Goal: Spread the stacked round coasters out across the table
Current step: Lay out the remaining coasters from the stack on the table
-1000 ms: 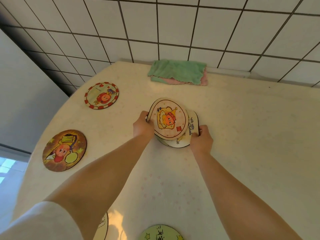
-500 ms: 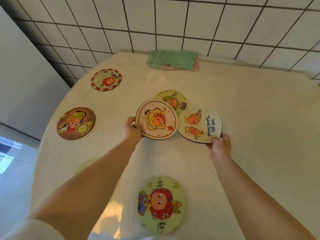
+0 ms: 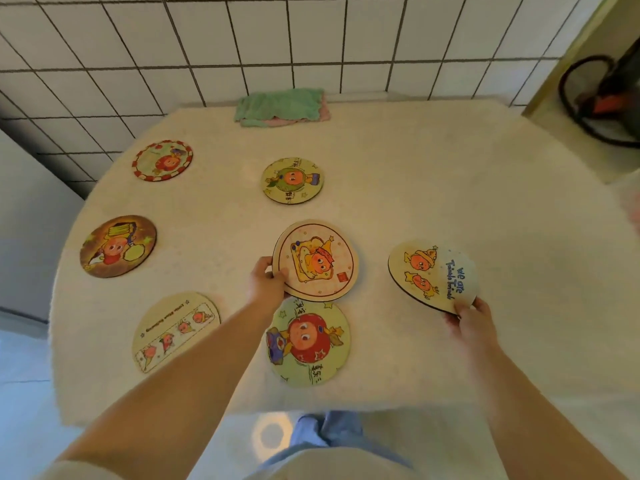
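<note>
My left hand (image 3: 266, 279) grips the left rim of a pink-bordered cartoon coaster (image 3: 316, 260) over the table's middle. My right hand (image 3: 470, 316) pinches the near edge of a white coaster with blue lettering (image 3: 433, 276), held to the right. Several other round coasters lie flat and apart on the cream table (image 3: 450, 188): a red-rimmed one (image 3: 162, 161) far left, a brown one (image 3: 117, 246) left, a pale one with a strip of figures (image 3: 176, 330) near left, a green one (image 3: 292, 180) behind the middle, and a large green one (image 3: 308, 342) near me.
A folded green and pink cloth (image 3: 282, 107) lies at the table's back edge against the tiled wall. A dark looped cable and appliance (image 3: 602, 98) sit beyond the right corner. The table's near edge is rounded, just above my legs.
The right hand has carried the lettered coaster further right, away from the pink-bordered one. The green coaster behind is now fully uncovered. The view has pulled back.
</note>
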